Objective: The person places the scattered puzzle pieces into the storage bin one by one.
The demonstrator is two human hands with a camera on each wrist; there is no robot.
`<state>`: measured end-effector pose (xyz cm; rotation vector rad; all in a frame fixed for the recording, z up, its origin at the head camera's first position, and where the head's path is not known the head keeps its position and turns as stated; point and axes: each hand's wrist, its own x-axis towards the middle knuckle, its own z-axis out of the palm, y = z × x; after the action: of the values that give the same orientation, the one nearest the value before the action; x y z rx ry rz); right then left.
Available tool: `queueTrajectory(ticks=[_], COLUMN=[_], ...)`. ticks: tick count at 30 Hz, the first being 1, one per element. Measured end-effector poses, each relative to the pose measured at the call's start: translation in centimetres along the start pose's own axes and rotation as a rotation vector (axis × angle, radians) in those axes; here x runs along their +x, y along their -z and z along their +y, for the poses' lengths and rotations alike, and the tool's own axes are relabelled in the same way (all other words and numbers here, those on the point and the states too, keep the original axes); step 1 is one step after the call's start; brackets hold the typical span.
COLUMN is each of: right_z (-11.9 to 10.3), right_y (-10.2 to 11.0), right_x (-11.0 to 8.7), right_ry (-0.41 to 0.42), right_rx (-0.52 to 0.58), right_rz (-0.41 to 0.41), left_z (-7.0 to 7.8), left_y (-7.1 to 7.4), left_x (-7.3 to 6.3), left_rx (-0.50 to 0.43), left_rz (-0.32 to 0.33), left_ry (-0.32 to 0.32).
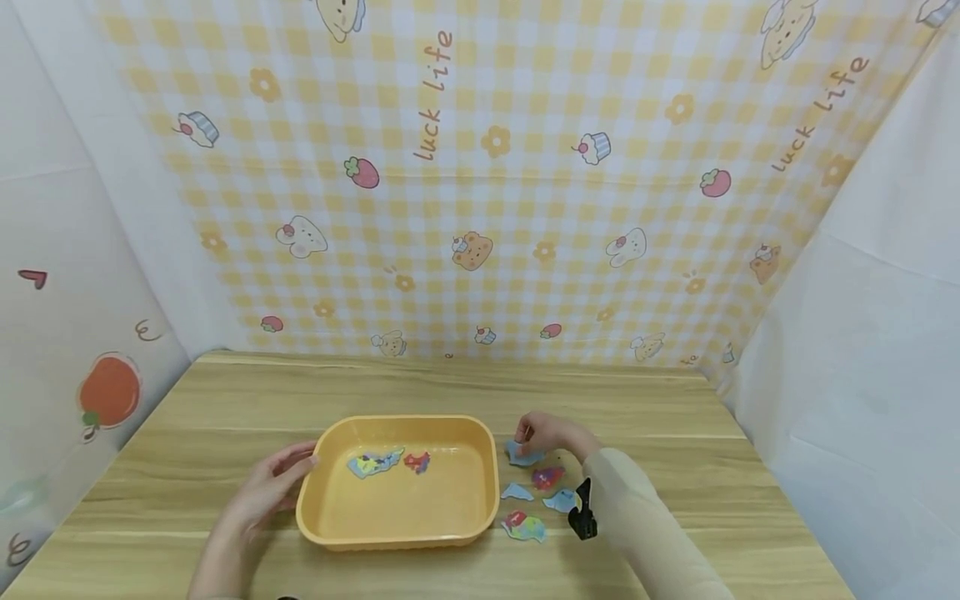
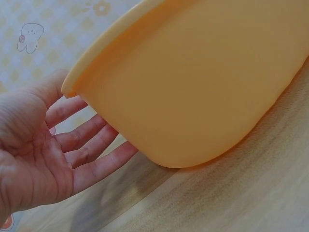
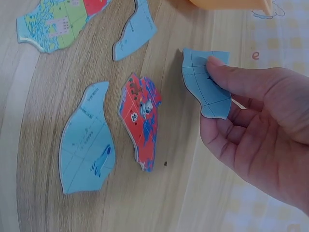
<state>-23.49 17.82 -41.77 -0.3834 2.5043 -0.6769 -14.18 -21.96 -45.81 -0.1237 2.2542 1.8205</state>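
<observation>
My right hand (image 1: 542,435) pinches a blue map puzzle piece (image 3: 205,82) between thumb and fingers, to the right of the yellow plastic tray (image 1: 397,533). My left hand (image 2: 43,154) touches the tray's left side with fingers stretched out against the wall, the thumb at the rim. Inside the tray lie a blue-and-yellow puzzle piece (image 1: 375,463) and a red one (image 1: 417,462). Near my right hand, on the table, are a red-and-purple piece (image 3: 141,121), a blue piece with a small drawing (image 3: 87,142), a narrow blue piece (image 3: 137,31) and a green-and-red piece (image 3: 60,24).
The wooden table (image 1: 225,400) carries the tray and pieces. A checked yellow cloth (image 1: 495,200) hangs behind it, with white sheets on the left (image 1: 60,208) and right (image 1: 862,358). A black clip-like object (image 1: 582,517) sits by the right sleeve.
</observation>
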Motion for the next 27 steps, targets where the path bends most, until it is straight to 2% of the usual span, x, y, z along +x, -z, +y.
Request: queueTrajectory(ticks=[12,27], right_z=[-0.6,-1.5], right_y=[0.9,1.8], right_x=[-0.2,0.2], right_ry=[-0.02,0.032], right_rx=[-0.005,-0.041], right_rz=[-0.028,-0.044], left_z=[0.2,0.1], left_y=[0.1,0.0], left_x=[0.1,0.1], left_rx=[-0.015,-0.03], left_rz=[0.003,0.009], left_ry=[0.009,0.014])
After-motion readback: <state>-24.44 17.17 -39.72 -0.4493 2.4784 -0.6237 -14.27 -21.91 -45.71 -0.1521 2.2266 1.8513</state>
